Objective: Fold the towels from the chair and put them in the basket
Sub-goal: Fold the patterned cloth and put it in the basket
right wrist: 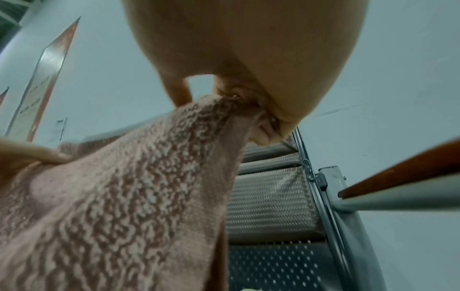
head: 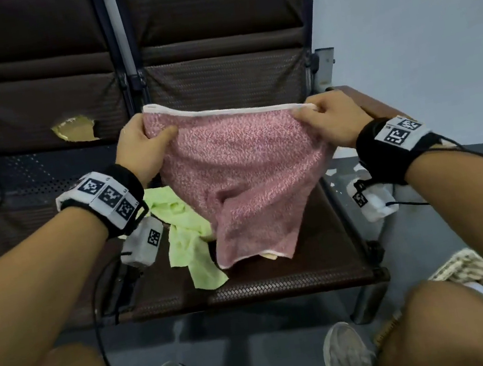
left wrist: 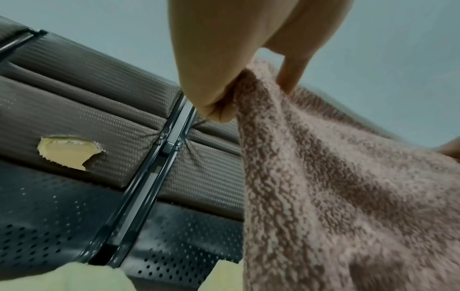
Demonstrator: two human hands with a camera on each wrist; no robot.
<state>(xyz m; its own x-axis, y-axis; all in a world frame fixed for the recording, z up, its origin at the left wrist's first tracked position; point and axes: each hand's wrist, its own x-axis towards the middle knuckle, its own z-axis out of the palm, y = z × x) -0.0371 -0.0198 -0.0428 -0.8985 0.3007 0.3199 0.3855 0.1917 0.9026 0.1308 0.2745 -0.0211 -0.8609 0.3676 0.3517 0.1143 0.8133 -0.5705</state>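
A pink towel (head: 242,176) with a white hem hangs stretched between my two hands above the brown chair seat (head: 319,268). My left hand (head: 146,143) pinches its upper left corner, thumb on the front. My right hand (head: 323,117) pinches the upper right corner. The towel's lower end drapes onto the seat. In the left wrist view the left hand (left wrist: 224,98) grips the pink towel (left wrist: 348,187); in the right wrist view the right hand (right wrist: 248,98) grips the pink towel (right wrist: 124,196). A light green towel (head: 189,237) lies crumpled on the seat, partly under the pink one.
A woven basket (head: 479,275) stands on the floor at the lower right, beside my right knee. A wooden armrest (head: 363,102) runs along the chair's right side. The neighbouring seat's backrest has a torn hole (head: 75,130). My feet are on the grey floor below.
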